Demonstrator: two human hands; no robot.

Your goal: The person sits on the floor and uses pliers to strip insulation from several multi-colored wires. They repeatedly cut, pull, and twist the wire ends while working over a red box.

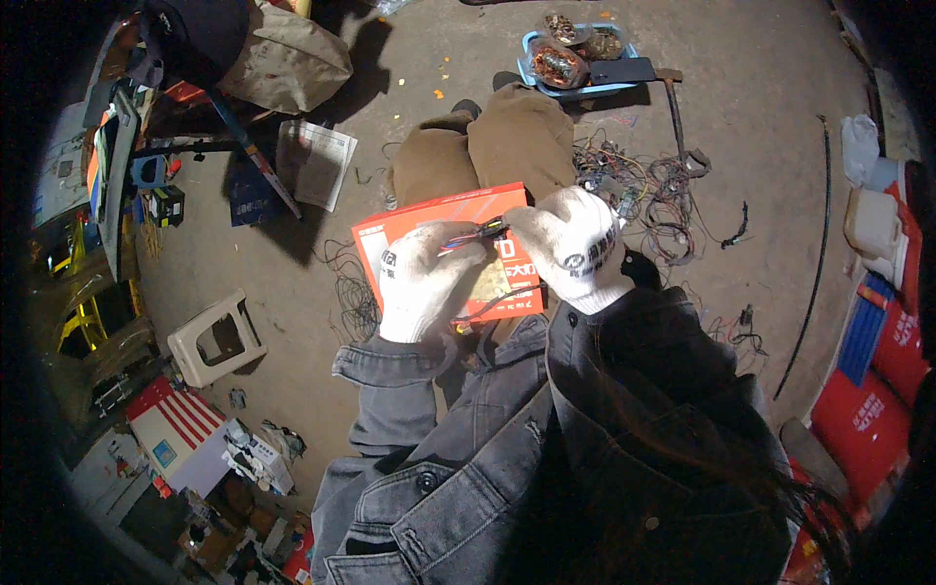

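Observation:
Over my lap lies a flat orange-red box (pixel 390 229) with white print. Above it my left hand (pixel 421 278), in a white knitted glove, pinches a short bundle of coloured wires (pixel 462 240). The bundle's dark end, perhaps a connector (pixel 492 227), meets the fingertips of my right hand (pixel 575 244), gloved the same way and closed. A thin black cable (pixel 502 295) hangs below my hands across the box. What lies inside the right fingers is mostly hidden.
Tangled wires (pixel 648 195) lie right of my knees, more wires (pixel 353 297) to the left. Ahead stands a blue tray (pixel 531 68) with filled bags; a hammer (pixel 675 117) lies beside it. A beige stool (pixel 219 339) is at left, a long black cable (pixel 811 263) at right.

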